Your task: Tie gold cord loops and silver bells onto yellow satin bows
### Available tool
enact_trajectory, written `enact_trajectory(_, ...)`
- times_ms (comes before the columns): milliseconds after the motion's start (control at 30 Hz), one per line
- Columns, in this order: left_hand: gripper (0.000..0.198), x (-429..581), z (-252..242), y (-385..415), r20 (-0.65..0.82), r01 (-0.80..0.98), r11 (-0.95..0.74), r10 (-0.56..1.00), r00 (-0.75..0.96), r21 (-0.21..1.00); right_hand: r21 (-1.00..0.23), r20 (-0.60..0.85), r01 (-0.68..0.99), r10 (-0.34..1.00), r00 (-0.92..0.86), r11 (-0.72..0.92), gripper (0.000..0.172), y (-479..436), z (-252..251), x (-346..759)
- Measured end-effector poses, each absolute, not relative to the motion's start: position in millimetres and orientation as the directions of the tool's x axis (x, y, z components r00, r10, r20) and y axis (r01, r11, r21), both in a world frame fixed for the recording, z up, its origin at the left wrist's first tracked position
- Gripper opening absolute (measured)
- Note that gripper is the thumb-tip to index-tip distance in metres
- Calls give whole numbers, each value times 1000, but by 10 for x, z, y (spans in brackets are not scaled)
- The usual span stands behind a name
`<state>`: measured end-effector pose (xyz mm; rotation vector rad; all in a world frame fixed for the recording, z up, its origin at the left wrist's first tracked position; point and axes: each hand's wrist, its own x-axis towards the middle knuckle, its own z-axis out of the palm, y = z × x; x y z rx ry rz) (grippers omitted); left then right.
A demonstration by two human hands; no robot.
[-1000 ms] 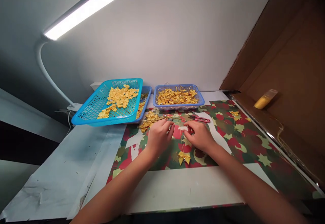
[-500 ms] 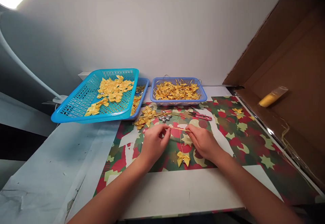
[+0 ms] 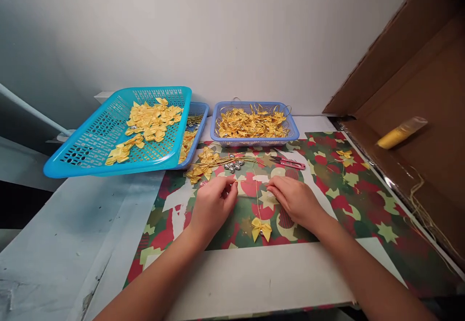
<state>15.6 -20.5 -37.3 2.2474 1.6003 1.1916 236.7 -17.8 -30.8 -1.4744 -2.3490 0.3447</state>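
Note:
My left hand (image 3: pixel 214 202) is closed in a pinch on one end of a thin gold cord (image 3: pixel 257 197). Across a small gap, my right hand (image 3: pixel 292 199) pinches the cord's other side, its fingertips partly hidden. From between the hands the cord runs down to a yellow ribbon bow (image 3: pixel 261 229), which lies near the front of the patterned paper with a small silvery bit at its middle. Beyond my left hand lie several silver bells (image 3: pixel 233 166), loose yellow bows (image 3: pixel 204 163) and a bundle of gold cords (image 3: pixel 250 159).
Red-handled thread snips (image 3: pixel 288 163) lie behind my right hand. A turquoise basket (image 3: pixel 80 158) of bows overlaps a blue basket (image 3: pixel 199 139); another blue basket (image 3: pixel 254 142) holds corded bows. At right, a cardboard wall (image 3: pixel 410 78) stands beside a yellow-filled tube (image 3: pixel 399 134).
My hands have drawn slightly apart, and the cord between them looks thinner and fainter. The bow stays in nearly the same spot. The camera view has shifted a little.

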Motion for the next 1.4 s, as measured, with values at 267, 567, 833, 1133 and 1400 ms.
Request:
enact_trajectory(267,9,220,-341,-256,399,623,-340,916,48,705,-623,393,659,897,-203,421,16,-195,-338,2326)
enact_trajectory(567,16,417,-377,-440,60,168,-69,997,58,983,-992,38,124,997,73,28,13,-437,-331,1982)
enact_trajectory(833,16,426,-375,-492,87,174,-96,994,63,980,-998,28,-62,996,80,33,12,-473,-250,1971)
enact_trajectory(1133,16,433,-399,-535,78,99,-83,995,56,992,-965,-181,-191,983,-8,-180,20,-511,-311,1947)
enact_trajectory(1400,10,449,-362,-539,74,12,-74,997,29,997,-922,-211,-324,977,-43,-213,21,-534,-345,1931)
